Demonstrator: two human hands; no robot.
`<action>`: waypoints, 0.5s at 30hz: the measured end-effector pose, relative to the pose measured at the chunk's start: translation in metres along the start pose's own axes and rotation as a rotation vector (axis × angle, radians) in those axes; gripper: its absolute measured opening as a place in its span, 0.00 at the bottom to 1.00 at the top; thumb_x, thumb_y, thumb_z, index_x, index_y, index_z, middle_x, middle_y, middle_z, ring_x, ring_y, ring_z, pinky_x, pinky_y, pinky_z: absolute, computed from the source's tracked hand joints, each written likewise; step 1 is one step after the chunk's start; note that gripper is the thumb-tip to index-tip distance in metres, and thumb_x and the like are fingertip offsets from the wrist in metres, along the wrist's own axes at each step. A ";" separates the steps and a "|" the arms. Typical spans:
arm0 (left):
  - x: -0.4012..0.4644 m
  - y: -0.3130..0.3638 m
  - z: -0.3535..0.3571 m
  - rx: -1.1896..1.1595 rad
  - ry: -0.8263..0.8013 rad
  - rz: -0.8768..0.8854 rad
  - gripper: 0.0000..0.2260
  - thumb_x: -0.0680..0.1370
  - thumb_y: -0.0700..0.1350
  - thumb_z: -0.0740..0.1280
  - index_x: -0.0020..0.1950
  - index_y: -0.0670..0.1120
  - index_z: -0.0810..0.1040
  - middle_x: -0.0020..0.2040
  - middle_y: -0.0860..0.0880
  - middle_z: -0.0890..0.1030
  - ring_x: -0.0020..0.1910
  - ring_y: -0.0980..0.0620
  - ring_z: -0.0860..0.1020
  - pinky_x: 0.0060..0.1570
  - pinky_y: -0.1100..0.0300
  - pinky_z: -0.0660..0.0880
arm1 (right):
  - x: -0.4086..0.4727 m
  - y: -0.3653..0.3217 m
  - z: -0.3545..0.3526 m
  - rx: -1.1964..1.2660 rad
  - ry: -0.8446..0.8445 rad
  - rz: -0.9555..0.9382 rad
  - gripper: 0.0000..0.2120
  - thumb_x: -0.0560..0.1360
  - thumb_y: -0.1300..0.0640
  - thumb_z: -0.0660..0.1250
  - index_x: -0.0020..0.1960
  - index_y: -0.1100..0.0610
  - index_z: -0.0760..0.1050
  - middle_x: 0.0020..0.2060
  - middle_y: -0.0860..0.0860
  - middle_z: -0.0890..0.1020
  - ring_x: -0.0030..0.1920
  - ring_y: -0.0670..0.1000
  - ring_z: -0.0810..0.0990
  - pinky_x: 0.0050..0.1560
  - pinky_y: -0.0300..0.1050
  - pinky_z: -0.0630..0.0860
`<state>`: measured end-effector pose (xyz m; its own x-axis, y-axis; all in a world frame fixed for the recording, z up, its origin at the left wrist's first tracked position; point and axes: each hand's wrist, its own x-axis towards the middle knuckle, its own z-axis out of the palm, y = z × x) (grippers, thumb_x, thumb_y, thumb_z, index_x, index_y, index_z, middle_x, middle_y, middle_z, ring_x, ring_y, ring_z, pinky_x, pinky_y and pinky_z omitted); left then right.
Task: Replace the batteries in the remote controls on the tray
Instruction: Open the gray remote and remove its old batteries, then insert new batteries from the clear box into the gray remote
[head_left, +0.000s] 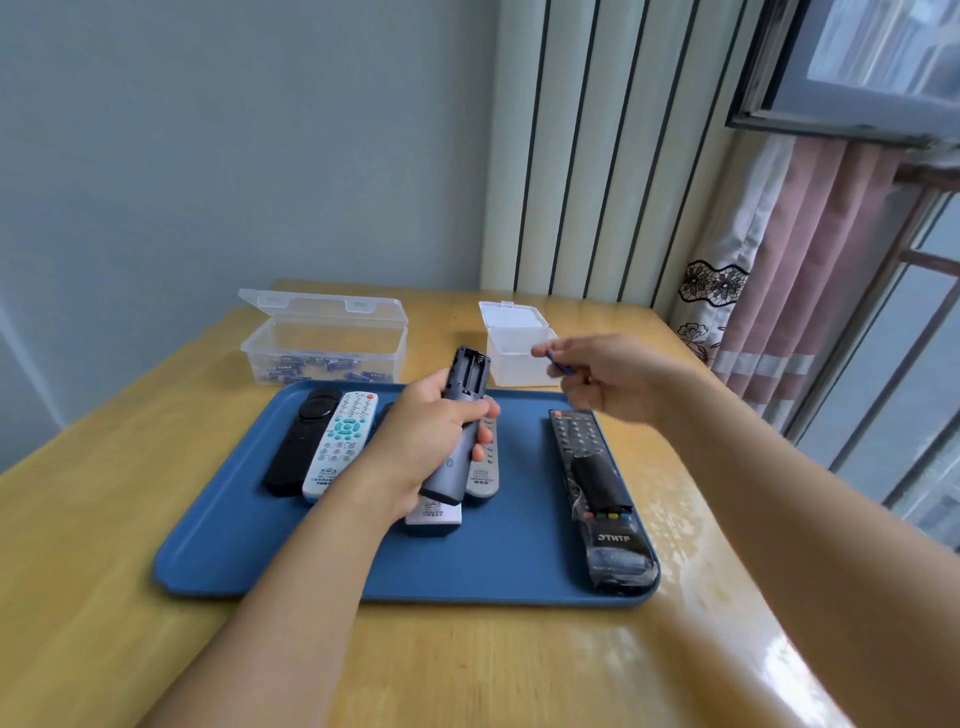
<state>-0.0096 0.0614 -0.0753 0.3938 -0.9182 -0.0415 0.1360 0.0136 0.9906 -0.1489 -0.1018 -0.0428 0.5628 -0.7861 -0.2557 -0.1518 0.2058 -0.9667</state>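
Head view of the work surface. Your left hand (423, 441) is closed around a grey remote (457, 431), held above the blue tray (218, 551) with its back facing you; the battery compartment (471, 375) at its far end is open, and no batteries show in it. Your right hand (608, 379) is raised over the far right corner of the tray, thumb and forefinger pinched on a small blue battery (560, 367), the other fingers curled in. The battery is just beside the small clear box (514, 343), whose lid stands open at the back of the wooden table (104, 571); motion blur softens the fingertips.

On the tray, at the left, a black remote (301, 447) lies touching a white remote with teal buttons (340, 447). Under your left hand lie further remotes: a grey-white one (483, 470) shows beside the held remote, and the end of a white one (434, 517) shows below your palm; how many more your hand hides cannot be told. At the right edge of the tray lies a long black remote in a clear wrap (597, 493), buttons up, with a black battery cover (600, 480) resting on its middle.

Behind the tray's far left corner stands a larger clear box (322, 343), lid open, with blue batteries (311, 366) lying loose on its floor. The two boxes stand well apart.
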 end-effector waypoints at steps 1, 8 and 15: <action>0.001 0.001 -0.004 -0.016 0.017 0.003 0.08 0.81 0.32 0.63 0.60 0.36 0.75 0.44 0.42 0.80 0.30 0.52 0.75 0.28 0.61 0.74 | 0.015 -0.013 0.000 -0.135 0.026 -0.011 0.11 0.82 0.68 0.57 0.54 0.64 0.78 0.39 0.57 0.74 0.29 0.46 0.65 0.23 0.33 0.63; 0.007 0.001 -0.031 -0.040 0.101 -0.018 0.05 0.81 0.34 0.64 0.56 0.35 0.77 0.40 0.40 0.79 0.28 0.50 0.74 0.28 0.60 0.74 | 0.089 -0.055 0.020 -1.081 0.056 -0.155 0.24 0.78 0.75 0.55 0.65 0.58 0.78 0.59 0.54 0.81 0.48 0.50 0.81 0.41 0.40 0.79; 0.011 0.000 -0.035 -0.066 0.157 -0.016 0.04 0.81 0.35 0.65 0.53 0.36 0.77 0.33 0.43 0.77 0.26 0.52 0.73 0.25 0.61 0.72 | 0.099 -0.050 0.021 -1.152 0.209 -0.458 0.19 0.77 0.72 0.57 0.55 0.57 0.83 0.53 0.53 0.86 0.47 0.47 0.83 0.42 0.32 0.76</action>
<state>0.0269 0.0648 -0.0802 0.5277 -0.8455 -0.0820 0.2008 0.0303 0.9792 -0.0689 -0.1776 -0.0198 0.6283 -0.7494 0.2090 -0.6563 -0.6548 -0.3749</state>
